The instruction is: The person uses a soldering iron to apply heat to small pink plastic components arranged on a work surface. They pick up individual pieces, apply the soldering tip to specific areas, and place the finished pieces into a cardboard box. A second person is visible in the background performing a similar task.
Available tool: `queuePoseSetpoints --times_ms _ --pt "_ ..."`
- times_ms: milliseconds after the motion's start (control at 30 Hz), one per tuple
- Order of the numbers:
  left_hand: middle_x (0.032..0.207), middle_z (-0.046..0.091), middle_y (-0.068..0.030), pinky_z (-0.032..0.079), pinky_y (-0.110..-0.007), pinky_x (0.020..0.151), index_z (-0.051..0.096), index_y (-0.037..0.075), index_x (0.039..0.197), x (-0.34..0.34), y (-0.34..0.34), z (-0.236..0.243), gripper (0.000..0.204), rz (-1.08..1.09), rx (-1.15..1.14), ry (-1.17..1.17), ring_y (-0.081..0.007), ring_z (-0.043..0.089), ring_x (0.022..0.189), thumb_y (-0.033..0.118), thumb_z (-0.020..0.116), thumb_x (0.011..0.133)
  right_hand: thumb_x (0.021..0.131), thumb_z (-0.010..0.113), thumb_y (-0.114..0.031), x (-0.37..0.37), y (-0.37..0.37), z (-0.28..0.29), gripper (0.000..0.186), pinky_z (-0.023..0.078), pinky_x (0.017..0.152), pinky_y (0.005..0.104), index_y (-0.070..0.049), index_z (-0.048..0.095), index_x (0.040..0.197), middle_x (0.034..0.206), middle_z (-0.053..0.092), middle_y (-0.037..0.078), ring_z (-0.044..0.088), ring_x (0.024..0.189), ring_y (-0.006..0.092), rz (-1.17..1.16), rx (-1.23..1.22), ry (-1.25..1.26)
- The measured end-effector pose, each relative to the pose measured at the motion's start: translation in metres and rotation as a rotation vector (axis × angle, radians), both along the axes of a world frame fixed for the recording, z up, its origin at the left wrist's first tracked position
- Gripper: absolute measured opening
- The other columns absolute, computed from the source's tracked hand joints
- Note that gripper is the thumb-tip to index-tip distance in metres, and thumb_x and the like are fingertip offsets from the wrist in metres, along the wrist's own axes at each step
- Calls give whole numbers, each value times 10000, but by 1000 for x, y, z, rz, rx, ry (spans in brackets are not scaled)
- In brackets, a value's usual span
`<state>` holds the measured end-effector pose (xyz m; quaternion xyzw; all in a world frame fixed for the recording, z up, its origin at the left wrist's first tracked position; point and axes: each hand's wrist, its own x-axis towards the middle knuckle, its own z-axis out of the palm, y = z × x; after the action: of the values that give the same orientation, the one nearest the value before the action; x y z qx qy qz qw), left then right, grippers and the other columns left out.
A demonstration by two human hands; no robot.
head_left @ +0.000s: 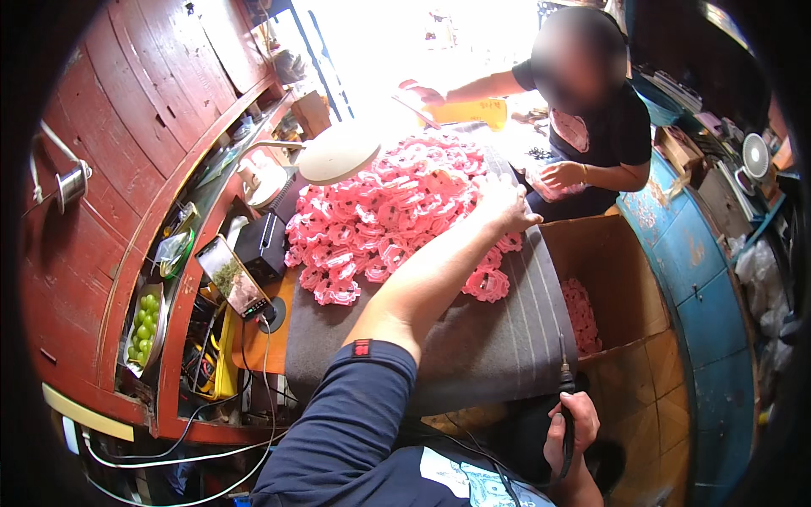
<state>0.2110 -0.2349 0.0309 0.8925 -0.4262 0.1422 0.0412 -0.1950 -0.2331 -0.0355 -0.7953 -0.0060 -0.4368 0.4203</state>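
One grey cloth-covered surface (pixel 481 355) carries a pile (pixel 389 207) of pink flower-shaped pieces. Right of the pile stands a cardboard box (pixel 638 279) with more pink pieces (pixel 579 317) inside; a lamp (pixel 340 154) leans in at the pile's far left. The left hand (pixel 505 207) is at the pile's right side; I cannot tell whether its fingers pinch a piece. The right hand (pixel 573 431), well to the near right of the pile, has its fingers wrapped around a soldering iron (pixel 566 380), tip up. If that iron is hot, a careless swing toward the pile could scorch cloth or pieces. A sideways shove by the left hand could spill loose pieces off the pile.
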Motion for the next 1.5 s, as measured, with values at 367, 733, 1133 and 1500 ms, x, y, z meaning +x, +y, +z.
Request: queuePoseSetpoints --times_ms 367,733,1133,1500 --pt "1438 596 -252 470 -638 1073 586 158 1507 -43 28 14 868 -32 252 276 -452 525 1393 749 664 876 843 634 8 3 1 -3 372 492 630 367 5 645 1214 786 601 107 585 644 234 28 11 -6" --pt "1318 672 -139 515 -526 1039 654 135 1440 -58 96 3 797 -474 152 172 -344 593 1293 618 811 825 827 635 28 15 10 4 396 494 652 377 0 651 1222 790 598 109 582 659 249 45 -39 -33" --pt "1288 695 -151 512 -518 1042 687 66 1277 -72 156 22 446 -593 -369 102 -377 655 1218 318 801 928 908 614 74 94 -6 6 442 534 800 411 17 626 1346 969 670 168 656 843 293 -54 -115 -88" --pt "1261 683 -73 426 -495 1089 711 111 1215 -151 280 -5 414 -298 -217 93 -318 591 1326 191 845 832 867 817 -133 128 23 18 484 505 892 537 -26 616 1294 1145 703 213 646 980 451 -48 -386 32"
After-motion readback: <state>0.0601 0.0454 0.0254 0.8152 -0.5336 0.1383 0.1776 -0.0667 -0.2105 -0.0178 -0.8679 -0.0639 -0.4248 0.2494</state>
